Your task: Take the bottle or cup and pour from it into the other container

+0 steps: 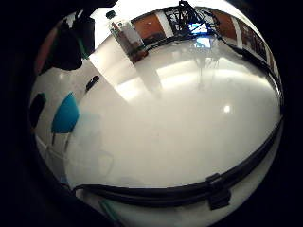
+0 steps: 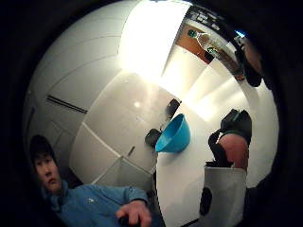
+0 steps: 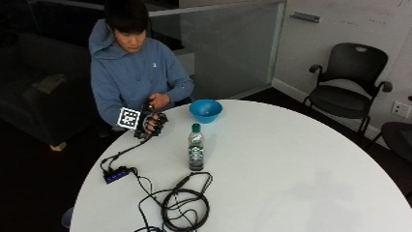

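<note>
Clear capped bottle [image 3: 196, 147] upright mid-table, blue bowl [image 3: 206, 110] upright near table edge, apart.

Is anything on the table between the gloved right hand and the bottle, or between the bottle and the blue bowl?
Nothing visible blocks either path. The right hand is at the table's near edge, the bottle stands upright apart from it, and the blue bowl sits beyond on bare table.

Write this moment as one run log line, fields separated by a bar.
stage: before grasp | right hand: at table edge, holds nothing | bottle: upright, capped, untouched | blue bowl: upright beyond bottle | pour: not started
</note>
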